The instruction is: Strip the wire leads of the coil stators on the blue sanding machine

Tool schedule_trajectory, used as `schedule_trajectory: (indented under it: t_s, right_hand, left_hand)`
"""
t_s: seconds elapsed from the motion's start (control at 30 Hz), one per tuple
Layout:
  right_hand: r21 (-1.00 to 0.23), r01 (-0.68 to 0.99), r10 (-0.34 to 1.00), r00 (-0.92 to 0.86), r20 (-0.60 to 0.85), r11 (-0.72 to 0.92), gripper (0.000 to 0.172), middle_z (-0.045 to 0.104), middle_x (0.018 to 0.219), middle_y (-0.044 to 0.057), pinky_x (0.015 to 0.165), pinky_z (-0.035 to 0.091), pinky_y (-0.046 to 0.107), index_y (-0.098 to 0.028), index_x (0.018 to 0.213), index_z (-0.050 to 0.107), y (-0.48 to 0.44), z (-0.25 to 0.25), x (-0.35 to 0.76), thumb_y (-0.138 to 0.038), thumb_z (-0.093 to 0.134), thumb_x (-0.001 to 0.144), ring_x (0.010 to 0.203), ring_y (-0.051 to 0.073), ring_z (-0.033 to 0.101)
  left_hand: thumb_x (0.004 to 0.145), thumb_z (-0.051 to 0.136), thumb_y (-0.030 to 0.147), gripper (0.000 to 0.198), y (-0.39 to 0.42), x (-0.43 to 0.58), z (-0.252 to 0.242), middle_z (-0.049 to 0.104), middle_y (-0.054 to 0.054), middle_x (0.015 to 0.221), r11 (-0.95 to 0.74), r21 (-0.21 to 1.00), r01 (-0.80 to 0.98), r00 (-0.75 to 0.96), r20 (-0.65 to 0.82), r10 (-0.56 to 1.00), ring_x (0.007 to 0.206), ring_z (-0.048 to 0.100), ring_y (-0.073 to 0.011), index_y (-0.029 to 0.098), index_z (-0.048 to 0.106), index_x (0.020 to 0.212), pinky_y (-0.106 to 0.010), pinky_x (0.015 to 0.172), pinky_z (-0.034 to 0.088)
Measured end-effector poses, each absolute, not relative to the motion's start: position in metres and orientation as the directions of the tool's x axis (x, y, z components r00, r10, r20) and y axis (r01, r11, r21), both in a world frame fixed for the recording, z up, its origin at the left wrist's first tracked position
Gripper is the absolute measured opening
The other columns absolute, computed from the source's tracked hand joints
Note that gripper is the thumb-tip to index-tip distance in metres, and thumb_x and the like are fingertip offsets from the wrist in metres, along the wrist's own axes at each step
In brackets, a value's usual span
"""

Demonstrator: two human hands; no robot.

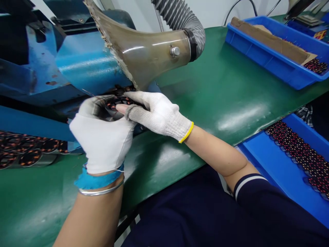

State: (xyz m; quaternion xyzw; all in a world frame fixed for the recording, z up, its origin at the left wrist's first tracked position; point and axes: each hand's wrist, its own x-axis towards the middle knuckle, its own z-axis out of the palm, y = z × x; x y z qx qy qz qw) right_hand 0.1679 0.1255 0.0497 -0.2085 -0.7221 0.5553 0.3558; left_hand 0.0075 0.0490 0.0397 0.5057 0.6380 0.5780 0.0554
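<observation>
Both my hands wear white gloves and meet just under a clear funnel-shaped hood [144, 51] on a blue machine [84, 65]. My left hand [102, 137] is curled around a round metal part with copper windings [118, 102], holding it from below. My right hand [156, 115] rests on top of the same part, fingers stretched over it and the bare thumb tip pressed against its side. Most of the part is hidden between the two gloves.
A row of similar wound parts [28, 154] lies at the left on the green table [226, 92]. A ribbed hose [185, 17] feeds the hood. Blue bins stand at the far right [272, 61] and near right [280, 171], the near one holding dark dotted strips.
</observation>
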Motion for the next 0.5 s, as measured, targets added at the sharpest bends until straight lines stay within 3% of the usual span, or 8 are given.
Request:
schedule_trajectory:
  t_s: [0.1,0.2,0.43,0.5]
  right_hand:
    - [-0.958,-0.100,0.726,-0.633,0.270,0.269,0.034,0.098,0.152,-0.007,0.129,0.074,0.030,-0.032,0.138,0.101,0.124,0.045,0.166,-0.034,0.100,0.104,0.157,0.030,0.088]
    - [-0.964,-0.057,0.759,-0.606,0.239,0.259,0.037,0.101,0.142,-0.008,0.124,0.075,0.028,-0.035,0.139,0.102,0.120,0.047,0.164,-0.034,0.101,0.102,0.155,0.030,0.090]
    - [-0.923,0.050,0.781,-0.551,0.292,0.381,0.038,0.100,0.146,-0.007,0.122,0.074,0.025,-0.034,0.142,0.102,0.112,0.054,0.160,-0.034,0.100,0.105,0.150,0.028,0.093]
    - [-0.921,0.057,0.785,-0.545,0.295,0.386,0.029,0.101,0.142,-0.008,0.119,0.073,0.023,-0.034,0.137,0.102,0.111,0.056,0.159,-0.037,0.095,0.109,0.146,0.026,0.094]
  left_hand:
    - [0.081,0.090,0.041,0.053,0.045,0.008,0.045,0.095,-0.014,0.123,-0.163,0.793,0.588,-0.471,0.499,0.727,0.118,0.091,-0.0337,0.013,0.091,0.126,-0.054,0.115,0.079]
    - [0.081,0.084,0.044,0.054,0.041,0.010,0.055,0.096,-0.014,0.121,-0.115,0.798,0.592,-0.473,0.459,0.752,0.115,0.091,-0.0338,0.013,0.094,0.125,-0.055,0.114,0.079]
    - [0.082,0.085,0.051,0.061,0.033,0.008,0.085,0.095,-0.013,0.117,0.037,0.795,0.606,-0.444,0.299,0.845,0.120,0.091,-0.0379,0.014,0.096,0.129,-0.061,0.120,0.077]
    - [0.081,0.085,0.052,0.058,0.033,0.008,0.089,0.094,-0.011,0.113,0.084,0.787,0.612,-0.465,0.272,0.842,0.119,0.090,-0.0380,0.015,0.097,0.125,-0.064,0.123,0.076]
